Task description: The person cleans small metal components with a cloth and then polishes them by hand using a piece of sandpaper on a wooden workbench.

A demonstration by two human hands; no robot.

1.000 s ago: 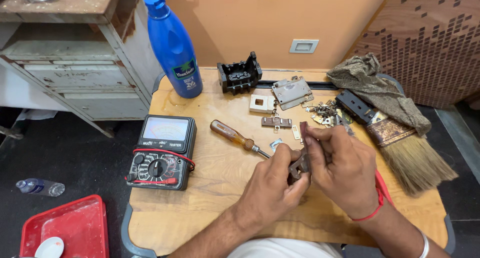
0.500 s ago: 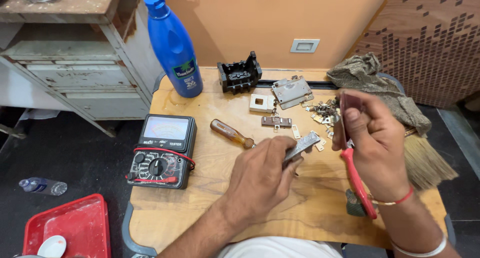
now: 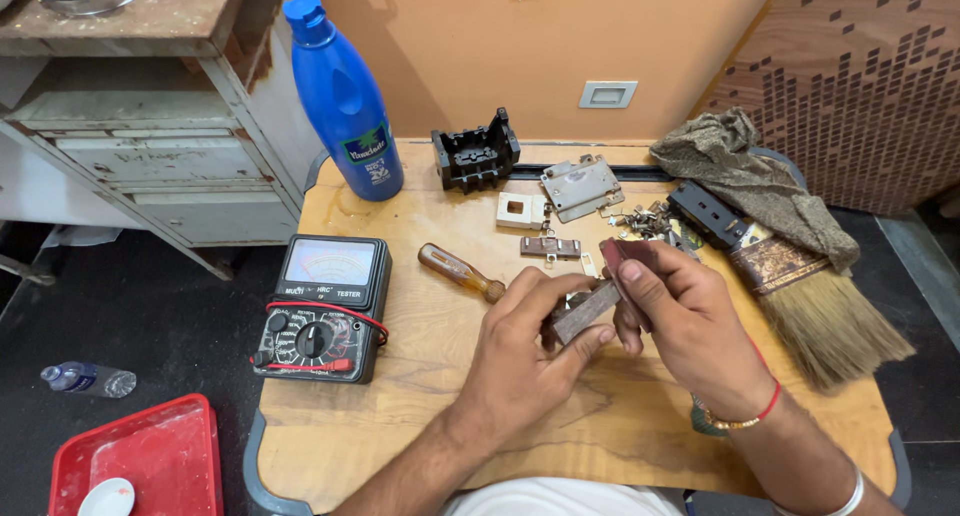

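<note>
Over the middle of the wooden table (image 3: 400,416), my left hand (image 3: 525,351) pinches a small brown rectangular part (image 3: 583,313) between thumb and fingers. My right hand (image 3: 695,326) is pressed against it from the right and grips dark red-handled pliers (image 3: 626,264), whose handle end sticks up past my fingers. The pliers' jaws are hidden behind my hands. A brown-handled screwdriver (image 3: 455,269) lies just left of my left hand.
A multimeter (image 3: 325,306) with red leads lies at the left, with a blue bottle (image 3: 345,101) behind it. At the back are a black housing (image 3: 475,156), a metal plate (image 3: 580,186), a white square part (image 3: 520,211) and small metal bits (image 3: 650,221). A brush (image 3: 820,296) and a cloth (image 3: 750,176) lie at the right.
Half a second ago my right hand was held away to the right with the pliers; it has come back against the part in my left hand. The left hand has barely moved.
</note>
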